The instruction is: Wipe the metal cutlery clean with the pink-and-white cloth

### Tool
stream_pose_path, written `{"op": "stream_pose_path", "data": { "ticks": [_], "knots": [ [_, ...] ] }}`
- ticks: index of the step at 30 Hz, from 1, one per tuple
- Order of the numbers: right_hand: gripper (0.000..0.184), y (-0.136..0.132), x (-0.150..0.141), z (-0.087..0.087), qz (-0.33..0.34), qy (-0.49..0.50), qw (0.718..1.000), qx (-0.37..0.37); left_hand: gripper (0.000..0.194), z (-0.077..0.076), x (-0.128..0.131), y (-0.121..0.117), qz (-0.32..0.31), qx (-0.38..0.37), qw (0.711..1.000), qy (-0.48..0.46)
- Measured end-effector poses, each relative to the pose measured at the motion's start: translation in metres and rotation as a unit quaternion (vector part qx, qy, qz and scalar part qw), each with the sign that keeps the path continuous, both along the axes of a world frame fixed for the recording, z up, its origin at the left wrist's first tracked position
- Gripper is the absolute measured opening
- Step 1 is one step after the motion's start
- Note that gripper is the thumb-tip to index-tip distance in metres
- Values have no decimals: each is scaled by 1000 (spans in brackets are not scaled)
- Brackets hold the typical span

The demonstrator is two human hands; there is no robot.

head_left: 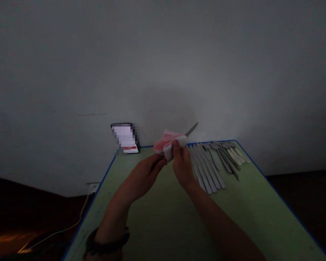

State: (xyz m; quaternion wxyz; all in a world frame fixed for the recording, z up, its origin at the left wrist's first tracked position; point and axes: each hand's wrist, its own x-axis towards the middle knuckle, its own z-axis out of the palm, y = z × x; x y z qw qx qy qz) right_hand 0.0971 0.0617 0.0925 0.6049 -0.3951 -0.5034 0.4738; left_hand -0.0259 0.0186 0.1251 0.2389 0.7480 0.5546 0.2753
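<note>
A pink-and-white cloth [168, 142] is wrapped around the middle of a table knife, and the knife's blade [192, 129] sticks out to the upper right. My right hand [183, 165] is closed on the cloth, thumb on top, pressing it around the knife. Just below the cloth's left side, my left hand [148, 172] is closed at the knife's lower end; its fingers mostly hide the handle. Both hands are raised over the far part of the table. Right beside my right hand lies a row of several table knives [208, 170].
Further right on the green, blue-edged table [152, 224] lie several spoons and forks [224, 157] and some light-handled cutlery [236, 156]. A phone [125, 137] with a blurred screen leans against the wall [163, 72] at the back left. A white cable [81, 214] hangs left of the table.
</note>
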Motion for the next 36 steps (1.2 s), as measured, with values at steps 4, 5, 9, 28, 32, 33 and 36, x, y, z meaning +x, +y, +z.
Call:
{"op": "stream_pose_path", "data": {
  "ticks": [4, 5, 9, 28, 32, 33, 36],
  "knots": [
    [45, 2, 4, 3, -32, 32, 999, -23, 26, 1, 5, -5, -15, -30, 999, 17],
    [45, 2, 5, 4, -40, 40, 998, -24, 26, 1, 6, -6, -13, -34, 999, 27],
    [49, 9, 11, 4, -71, 55, 996, -27, 28, 2, 7, -9, -2, -34, 998, 59],
    [53, 26, 29, -1, -152, 64, 985, -45, 31, 11, 0, -16, -3, -63, 993, 99],
    [55, 11, 6, -3, -97, 88, 990, -53, 30, 9, -1, -15, 2, -55, 993, 102],
    [54, 7, 2, -3, -88, 81, 992, -51, 29, 9, -2, -14, 4, -52, 993, 101],
    [53, -3, -6, -1, -63, 62, 995, -53, 28, 8, -2, -14, 5, -38, 995, 89]
  ]
}}
